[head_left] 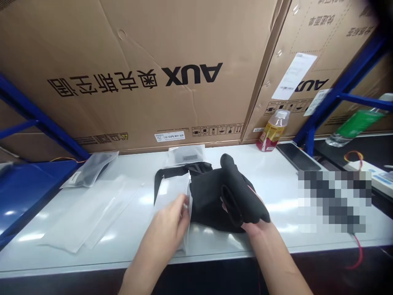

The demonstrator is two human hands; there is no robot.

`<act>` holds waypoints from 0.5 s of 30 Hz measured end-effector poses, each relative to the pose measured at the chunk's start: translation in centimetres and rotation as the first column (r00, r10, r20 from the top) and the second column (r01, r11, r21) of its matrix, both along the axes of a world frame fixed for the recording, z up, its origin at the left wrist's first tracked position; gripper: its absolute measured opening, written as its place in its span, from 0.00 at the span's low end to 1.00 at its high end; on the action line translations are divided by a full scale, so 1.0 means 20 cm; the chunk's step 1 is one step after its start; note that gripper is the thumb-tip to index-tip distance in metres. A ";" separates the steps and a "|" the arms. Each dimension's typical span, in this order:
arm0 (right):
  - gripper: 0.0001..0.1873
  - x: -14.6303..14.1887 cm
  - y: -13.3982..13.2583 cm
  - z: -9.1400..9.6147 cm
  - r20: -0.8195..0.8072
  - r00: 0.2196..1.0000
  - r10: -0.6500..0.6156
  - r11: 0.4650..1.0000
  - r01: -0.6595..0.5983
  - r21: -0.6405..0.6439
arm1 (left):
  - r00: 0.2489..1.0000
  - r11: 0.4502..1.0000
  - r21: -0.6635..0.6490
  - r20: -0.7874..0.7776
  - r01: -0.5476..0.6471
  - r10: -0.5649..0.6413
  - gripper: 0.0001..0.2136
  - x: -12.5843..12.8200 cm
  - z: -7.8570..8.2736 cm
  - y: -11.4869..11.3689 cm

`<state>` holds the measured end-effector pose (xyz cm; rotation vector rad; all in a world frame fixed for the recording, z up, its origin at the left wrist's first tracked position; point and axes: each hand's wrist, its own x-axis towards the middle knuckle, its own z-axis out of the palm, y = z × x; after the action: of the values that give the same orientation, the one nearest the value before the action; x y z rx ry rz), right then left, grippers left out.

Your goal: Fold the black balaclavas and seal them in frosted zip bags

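My two hands are apart, low in the middle of the head view. My left hand (173, 219) pinches the side edge of a frosted zip bag (170, 190). The bag lies partly on top of a black cloth (204, 198), and this cloth is spread on the white table (135, 164). My right hand (252, 228) is closed around a folded black roll (245, 192), just to the right of the bag. The roll hides most of that hand, so I see only its wrist end and bits of its fingers. I cannot tell if the roll and the flat cloth are one piece.

Behind the cloth is a frosted bag with a gray label (186, 154). On the left, more see-through bags (80, 209) lie flat, and a bag with something dark in it (95, 169) sits near the back.

At the back right stands a red and yellow bottle (272, 133), with a flat black thing (297, 156) next to it. Farther right, a bottle with a green label (357, 125) leans over. Big brown boxes (129, 41) stand behind the table, with the letters AUX upside down.
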<state>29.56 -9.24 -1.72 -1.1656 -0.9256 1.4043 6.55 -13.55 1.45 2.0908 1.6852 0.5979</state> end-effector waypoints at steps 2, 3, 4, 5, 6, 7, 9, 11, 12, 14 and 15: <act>0.26 -0.03 0.00 -0.02 -0.060 0.998 0.034 0.998 -0.036 -0.043 | 0.998 0.998 -0.030 0.031 0.050 -0.049 0.10 0.03 -0.03 0.05; 0.26 -0.05 -0.01 -0.02 -0.095 0.993 0.064 0.996 -0.070 -0.062 | 0.997 0.998 -0.036 0.045 0.060 -0.058 0.12 0.03 -0.05 0.06; 0.26 -0.07 -0.01 -0.03 -0.105 0.990 0.090 0.993 -0.098 -0.068 | 0.996 0.997 -0.043 0.056 0.070 -0.067 0.13 0.02 -0.06 0.07; 0.26 -0.10 -0.01 -0.04 -0.082 0.991 0.109 0.992 -0.115 -0.061 | 0.995 0.996 -0.047 0.067 0.077 -0.073 0.14 0.02 -0.06 0.08; 0.28 -0.12 -0.02 -0.04 -0.015 0.993 0.117 0.992 -0.118 -0.041 | 0.994 0.995 -0.050 0.080 0.083 -0.079 0.14 0.01 -0.07 0.08; 0.29 -0.14 -0.03 -0.05 0.097 0.989 0.113 0.994 -0.112 -0.009 | 0.992 0.995 -0.048 0.094 0.087 -0.082 0.15 0.00 -0.07 0.07; 0.32 -0.17 -0.05 -0.04 0.400 0.915 0.051 0.993 -0.089 0.076 | 0.992 0.997 -0.025 0.110 0.071 -0.068 0.17 -0.03 -0.08 0.07; 0.34 -0.20 -0.07 -0.02 0.654 0.757 0.005 0.984 -0.119 0.131 | 0.991 0.999 0.016 0.126 0.036 -0.038 0.17 -0.05 -0.08 0.07; 0.32 -0.21 -0.08 -0.01 0.738 0.674 -0.003 0.979 -0.149 0.141 | 0.990 0.999 0.041 0.138 0.020 -0.026 0.16 -0.06 -0.09 0.07; 0.28 -0.23 -0.09 0.02 0.845 0.535 -0.020 0.960 -0.227 0.167 | 0.985 0.997 0.076 0.175 -0.006 -0.008 0.13 -0.07 -0.09 0.07; 0.28 -0.24 -0.09 0.04 0.878 0.477 -0.030 0.943 -0.278 0.184 | 0.979 0.996 0.084 0.202 -0.030 0.012 0.11 -0.07 -0.10 0.07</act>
<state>24.86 -11.14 -1.01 -1.6119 -1.9207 0.6149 5.14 -12.18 -0.53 1.9964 1.5947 0.8722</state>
